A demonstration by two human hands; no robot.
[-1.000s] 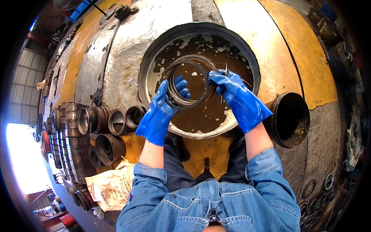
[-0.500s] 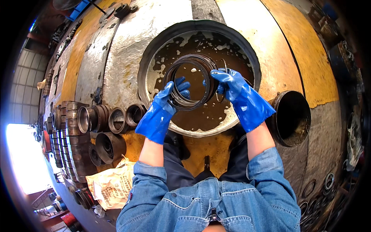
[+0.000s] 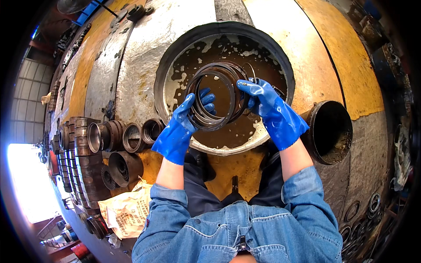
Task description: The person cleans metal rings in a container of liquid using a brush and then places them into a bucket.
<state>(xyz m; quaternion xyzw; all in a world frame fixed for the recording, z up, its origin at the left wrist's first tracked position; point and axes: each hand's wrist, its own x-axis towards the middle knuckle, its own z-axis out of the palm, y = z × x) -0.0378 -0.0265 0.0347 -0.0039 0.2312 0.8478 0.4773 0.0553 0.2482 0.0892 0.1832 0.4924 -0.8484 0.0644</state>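
A bundle of thin dark metal rings is held up between my gloved hands. My left hand, in a blue rubber glove, grips the bundle's left side, its thumb outside and its fingers reaching through the middle. On the opposite side, my right hand, gloved alike, pinches the rings between thumb and fingers. One thin ring stands apart from the bundle by the right fingers. Below is a wide round basin of murky brown liquid with patches of foam. The right fingertips are partly hidden.
An open dark metal cylinder lies right of the basin. Several metal sleeves and a stack of cylindrical parts stand to the left, near a crumpled paper sack. More rings lie at lower right.
The ring bundle has tilted and its near edge has dropped slightly toward me. My right hand has shifted slightly left; both hands keep their hold.
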